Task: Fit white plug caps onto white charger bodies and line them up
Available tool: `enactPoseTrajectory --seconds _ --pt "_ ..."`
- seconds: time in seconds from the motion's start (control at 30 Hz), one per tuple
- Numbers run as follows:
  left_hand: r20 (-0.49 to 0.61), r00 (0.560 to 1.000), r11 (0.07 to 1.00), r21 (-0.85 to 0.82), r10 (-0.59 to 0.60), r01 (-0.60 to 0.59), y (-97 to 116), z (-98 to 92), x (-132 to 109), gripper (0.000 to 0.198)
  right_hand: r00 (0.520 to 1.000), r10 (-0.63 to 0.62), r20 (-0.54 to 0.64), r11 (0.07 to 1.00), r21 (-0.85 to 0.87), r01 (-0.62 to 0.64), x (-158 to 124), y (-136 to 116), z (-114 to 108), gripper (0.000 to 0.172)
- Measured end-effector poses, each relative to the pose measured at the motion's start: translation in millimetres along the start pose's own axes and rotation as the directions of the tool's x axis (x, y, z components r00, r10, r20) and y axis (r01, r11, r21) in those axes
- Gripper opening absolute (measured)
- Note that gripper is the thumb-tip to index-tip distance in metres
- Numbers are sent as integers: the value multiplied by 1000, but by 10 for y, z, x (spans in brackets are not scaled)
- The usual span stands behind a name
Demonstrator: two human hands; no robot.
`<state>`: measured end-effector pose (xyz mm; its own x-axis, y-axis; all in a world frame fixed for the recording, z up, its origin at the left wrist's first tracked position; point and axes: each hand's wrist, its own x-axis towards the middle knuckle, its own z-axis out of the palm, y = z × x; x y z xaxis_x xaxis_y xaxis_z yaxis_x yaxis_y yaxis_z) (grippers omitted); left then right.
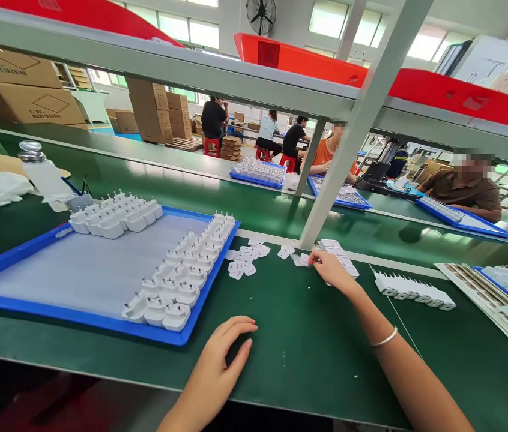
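My right hand [329, 268] reaches to the far side of the green bench, fingertips closed at the edge of a small white card [299, 260]. Beside that hand sits a block of white rectangular pieces [338, 257], partly hidden by it. My left hand [220, 366] hovers near the front edge, fingers curved and thumb apart, holding nothing. Loose white cards [244, 259] lie scattered between the hands and the tray. White plug adapters [175, 294], pins up, stand in rows along the right side of a blue-rimmed tray [186, 336]. More adapters [116, 216] fill its far left corner.
A row of white adapters [414, 291] stands right of my right arm. Stacked boards and trays [497, 306] lie at the far right. A slanted metal post [332, 186] rises behind my right hand. Red bins [299, 60] sit overhead. Several people work beyond.
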<state>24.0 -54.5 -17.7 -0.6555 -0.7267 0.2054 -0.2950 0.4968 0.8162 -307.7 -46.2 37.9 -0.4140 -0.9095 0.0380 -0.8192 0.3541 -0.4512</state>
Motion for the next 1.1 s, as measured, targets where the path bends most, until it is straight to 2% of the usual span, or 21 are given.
enactPoseTrajectory --seconds 0.13,0.27,0.33,0.4,0.47,0.53,0.6,0.67,0.73,0.83,0.9,1.0,1.03,1.1 --pt "-10 1000 1000 19 14 -13 70 -11 17 25 997 -58 54 998 -17 58 -97 76 -24 20" --pt "-12 999 995 83 52 -51 30 35 -10 25 995 -92 40 995 -39 94 -119 92 78 12" --pt "-8 1000 996 83 26 -26 22 19 12 25 991 -126 47 991 -34 128 -117 96 118 9" --pt "34 999 997 71 -31 29 85 -30 132 26 984 -167 66 986 -12 169 -115 107 138 7" --pt "105 991 994 72 -85 77 236 -69 387 28 975 -206 77 978 14 206 -117 124 147 7" --pt "138 986 991 103 -94 80 445 -37 763 30 968 -241 67 970 30 240 -121 141 157 6" --pt "91 993 988 146 -69 56 643 99 1189 34 961 -272 44 962 36 271 -127 157 172 6" --pt "93 991 978 192 -98 79 767 315 1572 31 954 -300 21 954 41 299 -130 170 191 7" --pt "140 979 971 208 -149 118 794 541 1843 21 947 -320 2 946 48 320 -127 187 210 7" --pt "176 963 970 167 -206 177 704 729 2022 18 941 -337 -21 939 66 338 -109 225 230 8" --pt "100 971 973 101 -218 208 613 700 2041 18 941 -337 -30 938 80 339 -96 254 231 9" --pt "-66 967 968 -63 -246 242 498 492 1991 16 941 -335 -39 937 90 337 -93 266 215 20" --pt "-84 962 959 -133 -261 248 472 413 1957 14 941 -334 -49 938 84 337 -99 254 206 24" --pt "-51 955 922 -281 -292 266 435 286 1852 11 938 -336 -81 939 54 341 -110 200 187 24"
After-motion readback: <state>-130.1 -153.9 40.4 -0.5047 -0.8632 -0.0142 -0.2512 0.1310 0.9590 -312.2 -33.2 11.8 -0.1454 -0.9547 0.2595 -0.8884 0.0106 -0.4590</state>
